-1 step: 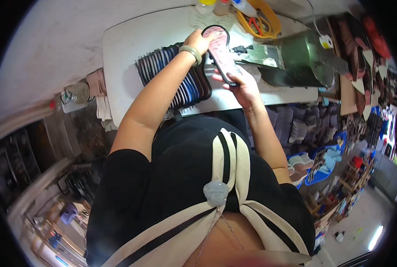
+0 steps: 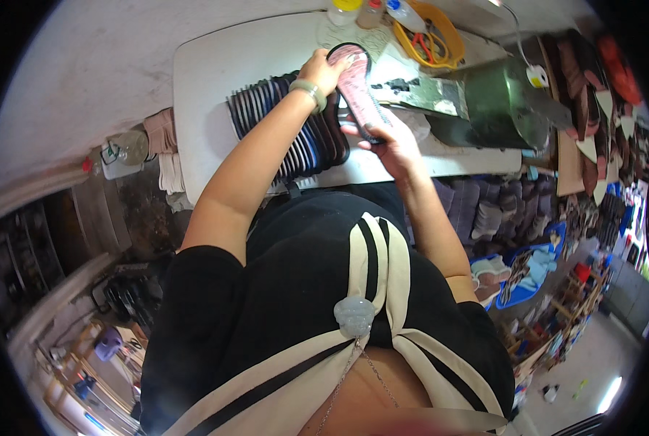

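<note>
A shoe sole [image 2: 359, 89] with a pink streaked face and a black rim is held up over the white table [image 2: 204, 73], its long side running away from me. My left hand [image 2: 324, 70], with a pale bangle on the wrist, grips the far end, thumb on the pink face. At the near end, my right hand [image 2: 391, 145] is closed round the edge with its thumb on top and fingers beneath. Just left of the held sole stands a packed row of dark soles [image 2: 303, 149] on edge, partly hidden by my left forearm.
At the table's back are a yellow basket [image 2: 452, 52] with orange-handled scissors [image 2: 435, 49], and several bottles. A dark green curved container [image 2: 495, 102] stands on the right. Shoe parts hang at far right; grey padded pieces [image 2: 484, 207] and blue crates [image 2: 531, 287] lie below the table.
The whole view has shifted slightly. Against the table, both hands and the sole have moved a little to the left; the grip is the same.
</note>
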Tool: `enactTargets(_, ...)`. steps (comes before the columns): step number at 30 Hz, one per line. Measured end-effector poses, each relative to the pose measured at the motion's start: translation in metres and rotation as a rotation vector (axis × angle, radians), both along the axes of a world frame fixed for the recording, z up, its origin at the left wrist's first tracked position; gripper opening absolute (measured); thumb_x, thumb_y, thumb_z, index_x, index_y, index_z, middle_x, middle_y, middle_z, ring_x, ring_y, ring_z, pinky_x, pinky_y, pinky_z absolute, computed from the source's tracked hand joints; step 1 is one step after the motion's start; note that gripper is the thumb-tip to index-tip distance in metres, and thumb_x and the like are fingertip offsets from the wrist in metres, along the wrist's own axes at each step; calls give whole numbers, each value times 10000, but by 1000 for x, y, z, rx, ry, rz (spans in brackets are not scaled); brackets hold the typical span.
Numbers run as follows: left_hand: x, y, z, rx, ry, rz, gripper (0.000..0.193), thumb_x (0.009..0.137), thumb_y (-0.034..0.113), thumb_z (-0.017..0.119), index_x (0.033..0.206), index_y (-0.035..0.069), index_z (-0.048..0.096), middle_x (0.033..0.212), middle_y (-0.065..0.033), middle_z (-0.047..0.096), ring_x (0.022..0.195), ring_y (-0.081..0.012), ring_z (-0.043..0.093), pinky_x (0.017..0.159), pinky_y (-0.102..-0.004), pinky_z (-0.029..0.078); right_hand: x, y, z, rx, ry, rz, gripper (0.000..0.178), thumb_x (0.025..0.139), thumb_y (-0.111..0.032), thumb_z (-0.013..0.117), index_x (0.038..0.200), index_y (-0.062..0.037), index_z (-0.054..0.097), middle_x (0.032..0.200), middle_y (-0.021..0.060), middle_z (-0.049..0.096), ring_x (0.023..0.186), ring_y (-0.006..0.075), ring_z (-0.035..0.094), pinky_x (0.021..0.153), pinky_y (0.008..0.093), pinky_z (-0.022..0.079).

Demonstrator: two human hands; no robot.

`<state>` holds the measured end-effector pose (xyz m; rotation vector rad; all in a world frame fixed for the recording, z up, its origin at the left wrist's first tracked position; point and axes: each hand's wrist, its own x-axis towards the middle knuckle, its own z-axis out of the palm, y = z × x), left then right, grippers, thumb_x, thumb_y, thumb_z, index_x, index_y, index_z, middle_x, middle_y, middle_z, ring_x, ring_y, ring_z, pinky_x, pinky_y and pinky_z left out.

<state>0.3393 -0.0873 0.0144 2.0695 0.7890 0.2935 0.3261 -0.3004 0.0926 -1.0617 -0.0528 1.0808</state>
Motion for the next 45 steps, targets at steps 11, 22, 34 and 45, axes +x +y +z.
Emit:
enactTargets(11,-210,67,-26,247,-189,545,479,809,292,640,1179,23,498,1108,-192,509,1043,-340,473,908,-430,382,-12,160,-53,-250,-1140,207,762,834,-367,622,1378,32,268,1402,272,310,1343,337,264,1080,369,247)
enactTargets(22,-299,63,-80,-629,-173,931,578,816,414,645,1198,16,471,876,-48,571,701,-104,543,597,-235,464,-16,38,-148,-617,-562,-68,601,841,-255,628,1292,57,382,1120,177,574,1021,237,559,900,336,419)
enactTargets(34,-221,12,-58,-157,-240,322,441,953,283,434,1329,56,398,1287,-168,444,1210,-251,404,1010,-341,322,-23,50,-162,-443,-596,245,384,822,-138,633,1151,40,544,1026,155,651,901,192,616,840,312,460)
enactTargets(45,-220,13,-50,-428,-166,279,597,876,144,603,1374,37,292,1142,-166,535,981,-186,568,851,-288,479,-19,-9,-77,-933,-1395,294,397,758,-219,702,1047,27,586,959,184,606,922,337,585,804,386,476)
